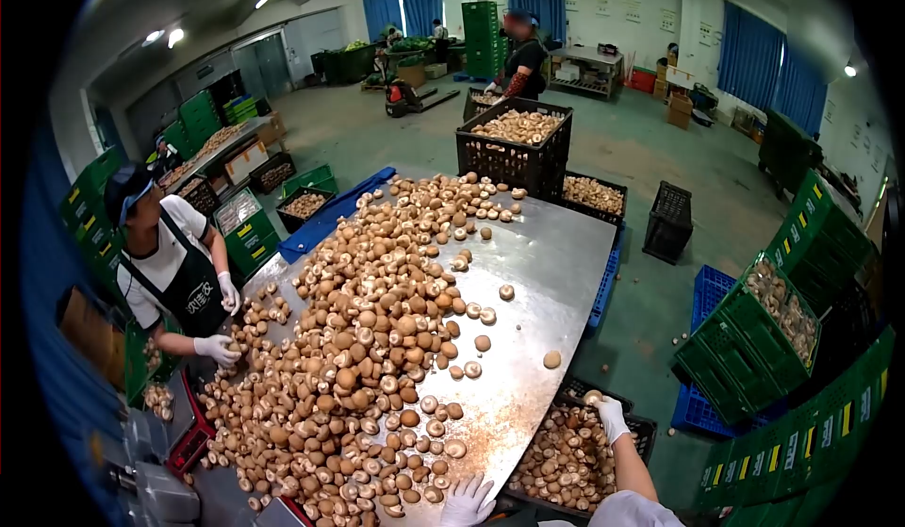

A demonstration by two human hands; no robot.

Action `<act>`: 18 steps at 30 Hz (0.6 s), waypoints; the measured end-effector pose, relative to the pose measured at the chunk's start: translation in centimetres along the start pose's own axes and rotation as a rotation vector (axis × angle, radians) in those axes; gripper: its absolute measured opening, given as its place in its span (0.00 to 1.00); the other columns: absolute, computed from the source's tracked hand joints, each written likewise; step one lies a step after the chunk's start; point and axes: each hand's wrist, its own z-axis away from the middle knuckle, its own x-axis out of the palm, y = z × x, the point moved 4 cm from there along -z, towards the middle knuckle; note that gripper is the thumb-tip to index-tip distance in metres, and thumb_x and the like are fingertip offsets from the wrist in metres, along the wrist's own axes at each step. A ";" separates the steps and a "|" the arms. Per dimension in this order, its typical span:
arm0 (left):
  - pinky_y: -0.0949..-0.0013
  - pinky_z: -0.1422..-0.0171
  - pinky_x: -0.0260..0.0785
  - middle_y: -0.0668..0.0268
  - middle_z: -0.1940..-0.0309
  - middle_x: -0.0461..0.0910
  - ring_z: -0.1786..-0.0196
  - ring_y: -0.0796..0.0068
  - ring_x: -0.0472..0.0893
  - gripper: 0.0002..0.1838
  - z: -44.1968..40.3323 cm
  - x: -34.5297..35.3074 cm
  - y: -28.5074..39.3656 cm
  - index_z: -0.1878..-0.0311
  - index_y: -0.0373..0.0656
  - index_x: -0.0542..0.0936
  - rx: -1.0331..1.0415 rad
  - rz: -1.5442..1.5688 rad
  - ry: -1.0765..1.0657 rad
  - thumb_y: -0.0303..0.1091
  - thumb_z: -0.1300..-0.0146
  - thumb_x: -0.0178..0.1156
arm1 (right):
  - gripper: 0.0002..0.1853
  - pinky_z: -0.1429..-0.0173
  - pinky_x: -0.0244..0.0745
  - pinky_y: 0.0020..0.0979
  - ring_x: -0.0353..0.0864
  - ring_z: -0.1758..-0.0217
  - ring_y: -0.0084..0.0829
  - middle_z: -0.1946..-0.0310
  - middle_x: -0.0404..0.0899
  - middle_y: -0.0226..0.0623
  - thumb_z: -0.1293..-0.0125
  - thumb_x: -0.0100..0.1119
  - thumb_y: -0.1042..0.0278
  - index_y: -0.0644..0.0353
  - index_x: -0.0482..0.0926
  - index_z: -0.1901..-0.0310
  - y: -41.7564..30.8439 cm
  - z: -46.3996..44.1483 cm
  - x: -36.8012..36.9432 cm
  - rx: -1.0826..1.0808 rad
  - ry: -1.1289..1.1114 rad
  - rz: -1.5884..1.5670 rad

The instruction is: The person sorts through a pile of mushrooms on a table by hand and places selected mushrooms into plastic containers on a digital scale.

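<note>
A large heap of brown-capped mushrooms [368, 338] spreads over the steel table [528, 272] in front of me. My left hand [467, 503], in a white glove, lies at the table's near edge with its fingers spread, holding nothing. Out to the right, my right hand [613, 420], also gloved, grips a pale mushroom [592, 397] at its fingertips. That hand is over a black crate [644, 436] filled with mushrooms, beside the table's right edge. A few single mushrooms lie apart from the heap, one of them a mushroom [551, 360] close to that edge.
Across the table at left, a co-worker [179, 263] in gloves handles mushrooms. Black crates [514, 145] of mushrooms stand at the far end, with another person [523, 60] behind. Green crates [745, 338] on a blue pallet [712, 287] stand to the right. A pallet jack [405, 98] is farther back.
</note>
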 end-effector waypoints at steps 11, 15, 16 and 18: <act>0.49 0.34 0.56 0.56 0.39 0.71 0.38 0.56 0.70 0.27 1.5 3.4 -1.4 0.42 0.50 0.75 -0.028 0.050 0.017 0.49 0.43 0.60 | 0.11 0.53 0.75 0.24 0.80 0.61 0.24 0.66 0.85 0.34 0.44 0.56 0.80 0.64 0.85 0.60 -0.7 -0.6 -1.6 -0.158 0.009 0.173; 0.49 0.34 0.56 0.57 0.38 0.70 0.37 0.56 0.69 0.28 1.4 3.5 -1.5 0.41 0.49 0.75 -0.023 0.010 -0.023 0.49 0.45 0.61 | 0.17 0.52 0.75 0.27 0.82 0.58 0.26 0.61 0.85 0.37 0.45 0.56 0.78 0.65 0.81 0.52 1.0 -2.8 -3.9 -0.172 0.101 0.242; 0.50 0.34 0.56 0.57 0.39 0.70 0.36 0.56 0.68 0.28 1.5 3.6 -1.7 0.41 0.50 0.75 -0.015 -0.010 -0.023 0.49 0.45 0.61 | 0.18 0.52 0.75 0.27 0.82 0.58 0.27 0.60 0.84 0.39 0.45 0.57 0.77 0.65 0.80 0.51 -0.4 -1.9 -4.5 -0.111 0.108 0.252; 0.52 0.34 0.56 0.59 0.39 0.70 0.37 0.57 0.68 0.26 1.8 4.0 -2.1 0.43 0.50 0.76 -0.013 0.006 -0.020 0.47 0.45 0.62 | 0.18 0.53 0.74 0.28 0.82 0.58 0.29 0.60 0.84 0.40 0.44 0.58 0.75 0.65 0.80 0.50 -0.6 -2.3 -5.2 -0.073 0.128 0.294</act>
